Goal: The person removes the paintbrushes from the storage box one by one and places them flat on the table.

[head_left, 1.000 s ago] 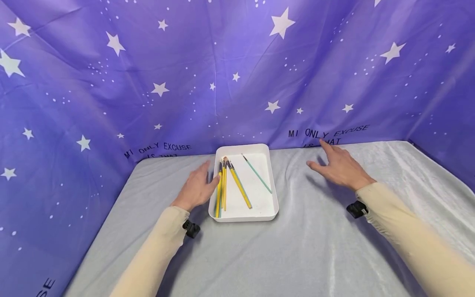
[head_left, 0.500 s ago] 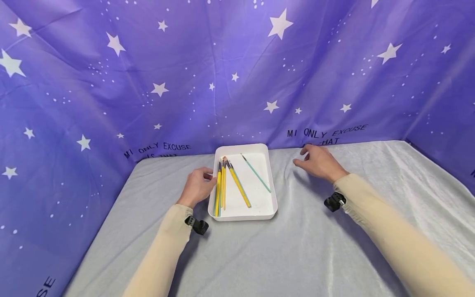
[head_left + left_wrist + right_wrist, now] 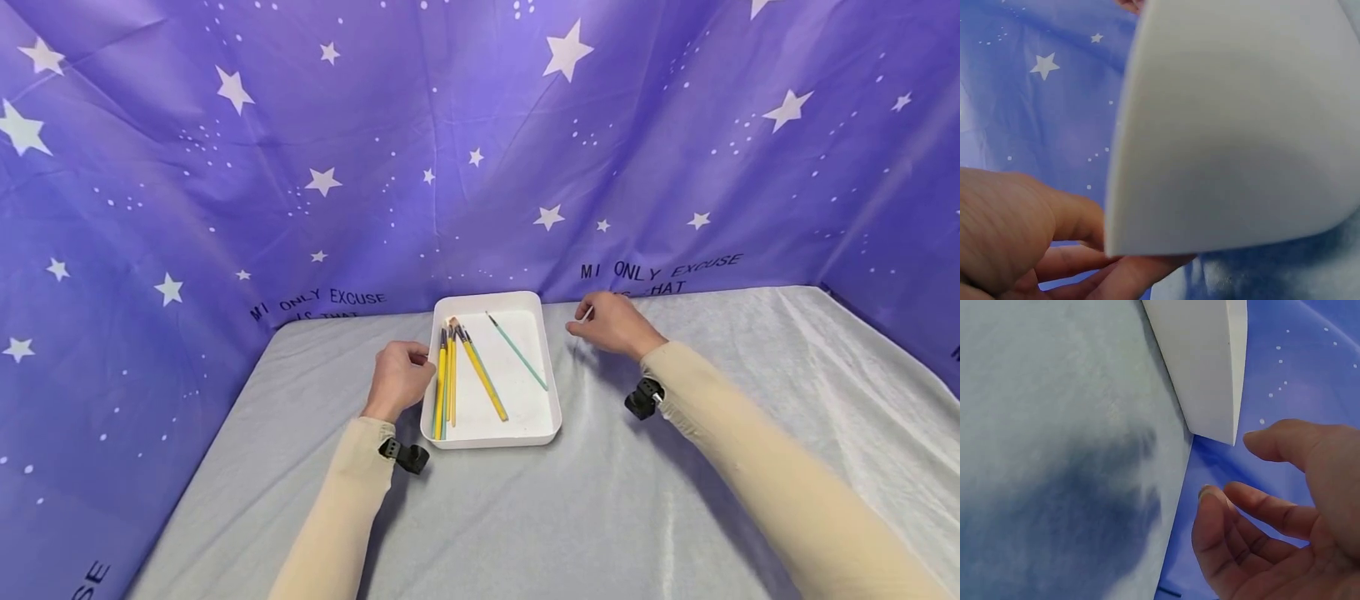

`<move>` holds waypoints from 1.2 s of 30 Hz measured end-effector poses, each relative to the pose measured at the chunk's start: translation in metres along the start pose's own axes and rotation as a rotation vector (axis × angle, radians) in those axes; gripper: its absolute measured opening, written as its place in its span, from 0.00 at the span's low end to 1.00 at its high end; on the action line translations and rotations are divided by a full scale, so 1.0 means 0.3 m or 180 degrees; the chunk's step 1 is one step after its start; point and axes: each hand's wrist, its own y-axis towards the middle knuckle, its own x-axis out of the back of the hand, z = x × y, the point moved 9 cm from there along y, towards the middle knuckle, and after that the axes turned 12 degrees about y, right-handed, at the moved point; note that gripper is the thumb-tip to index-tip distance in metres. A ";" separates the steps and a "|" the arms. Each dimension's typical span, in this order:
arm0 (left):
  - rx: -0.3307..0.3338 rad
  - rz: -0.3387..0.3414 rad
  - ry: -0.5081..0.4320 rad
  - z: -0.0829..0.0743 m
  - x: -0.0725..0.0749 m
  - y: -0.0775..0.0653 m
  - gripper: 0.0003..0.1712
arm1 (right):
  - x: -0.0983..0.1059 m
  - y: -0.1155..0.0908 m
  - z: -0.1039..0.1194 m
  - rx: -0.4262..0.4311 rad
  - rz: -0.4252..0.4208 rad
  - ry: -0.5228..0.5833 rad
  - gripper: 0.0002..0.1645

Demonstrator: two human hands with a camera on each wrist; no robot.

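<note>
A white shallow tray (image 3: pixel 528 429) lies on the cloth, its near outer wall (image 3: pixel 1229 150) filling much of the left wrist view. My left hand (image 3: pixel 399 379) grips the tray's left side, thumb at the rim and fingers bent along the outside. Paintbrushes lie in the tray: several with yellow handles (image 3: pixel 483 375) toward the left, and a thin green paintbrush (image 3: pixel 521 354) slanting at the right. Beyond the tray's right side hovers my right hand (image 3: pixel 617 323), apart from it. Its thumb and loosely bent fingers hold nothing, as the right wrist view shows.
Grey cloth (image 3: pixel 540 525) covers the table. Behind it and at both sides hangs a purple curtain (image 3: pixel 375 125) with white stars, close to the tray's far end. Black wrist cameras (image 3: pixel 643 398) sit on both sleeves.
My right hand has moved left toward the tray, its fingers bending in. The left hand has curled its fingers and taken hold of the tray's left side. The tray has stayed in place.
</note>
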 end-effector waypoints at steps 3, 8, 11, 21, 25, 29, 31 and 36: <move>0.0011 -0.0039 -0.0028 0.002 0.000 -0.003 0.19 | -0.016 0.010 0.018 -0.0020 0.0061 -0.0015 0.19; -0.0165 -0.0007 -0.0037 -0.014 -0.006 -0.001 0.19 | -0.023 0.023 0.046 -0.0039 0.0069 0.0040 0.17; -0.0227 -0.0004 -0.0003 -0.018 0.000 0.000 0.19 | -0.033 0.036 0.065 -0.0028 0.0079 0.0187 0.14; -0.0191 0.0117 0.0028 -0.002 -0.005 0.000 0.21 | -0.074 0.075 0.098 -0.0189 0.0139 0.0356 0.09; -0.0193 0.0111 -0.0013 -0.001 -0.008 -0.002 0.20 | -0.090 0.090 0.124 -0.0153 0.0162 0.0427 0.08; -0.0171 0.0121 -0.0039 0.001 -0.012 -0.002 0.19 | -0.120 0.103 0.151 -0.0186 0.0258 0.0555 0.07; -0.0149 0.0132 -0.0041 0.003 -0.013 -0.002 0.19 | -0.137 0.109 0.160 -0.0229 0.0314 0.0563 0.07; -0.0122 0.0178 -0.0066 0.005 -0.018 0.000 0.20 | -0.177 0.119 0.175 -0.0290 0.0416 0.0446 0.06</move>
